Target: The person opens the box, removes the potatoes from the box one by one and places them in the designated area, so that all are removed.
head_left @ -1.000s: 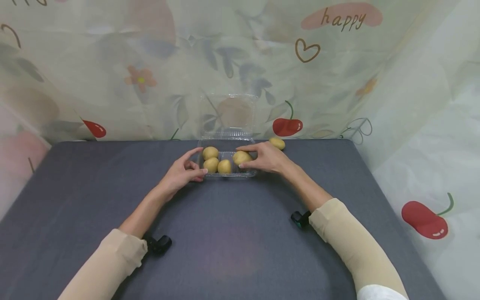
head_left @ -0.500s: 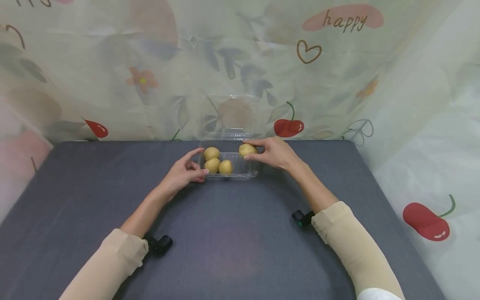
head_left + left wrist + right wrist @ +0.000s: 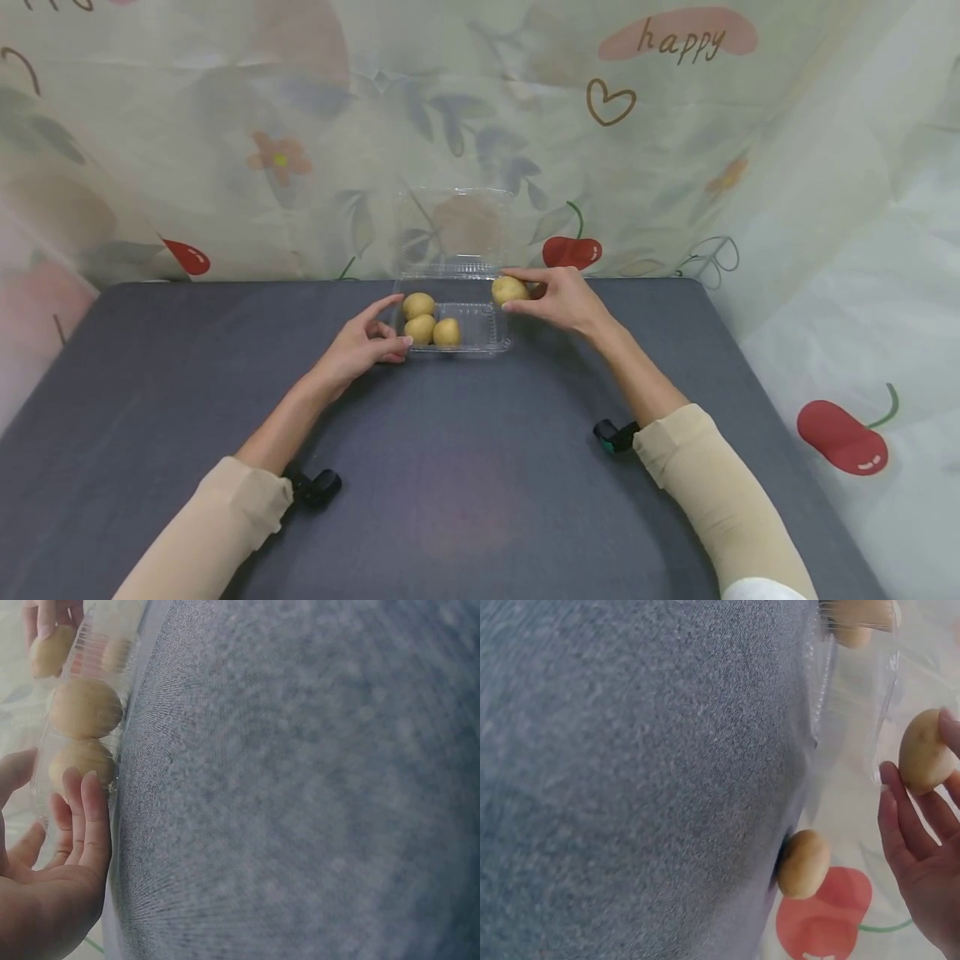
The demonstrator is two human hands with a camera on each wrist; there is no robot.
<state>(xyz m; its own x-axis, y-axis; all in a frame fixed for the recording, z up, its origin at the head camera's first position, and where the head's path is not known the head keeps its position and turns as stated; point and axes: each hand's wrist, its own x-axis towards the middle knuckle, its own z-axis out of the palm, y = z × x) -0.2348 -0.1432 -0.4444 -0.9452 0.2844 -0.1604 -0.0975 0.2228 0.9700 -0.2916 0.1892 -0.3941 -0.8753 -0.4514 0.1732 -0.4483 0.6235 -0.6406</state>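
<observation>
Over the rear right corner of the clear container point(image 3: 480, 323), at about two o'clock from its middle, I have the held potato point(image 3: 510, 290) pinched in my right hand point(image 3: 558, 297). My thumb lies on its near side and my forefinger reaches across its far side, the gap between them just as wide as the potato; the right wrist view shows it apart from the container's edge, with my other fingers gently bent beneath. That forearm runs in from between four and five o'clock, the wrist raised off the table point(image 3: 465, 475). A loose potato point(image 3: 804, 864) sits on the table, between seven and eight o'clock from the held one in the right wrist view. Three potatoes point(image 3: 418, 330) lie in the container's left part: one in the front left corner, another touching it at twelve o'clock, the third beside it at three. At nine o'clock my left hand point(image 3: 358, 343) comes up to the container's end, thumb at the near corner, forefinger stretched along to the rim, the two well spread and the remaining fingers loosely bent; it has no potato in it. That forearm slants in from seven o'clock. At twelve o'clock the transparent lid point(image 3: 459, 227) stands raised before the patterned curtain point(image 3: 337, 108). Beige sleeves point(image 3: 213, 529) cover both my forearms, bunched below the wrists.
</observation>
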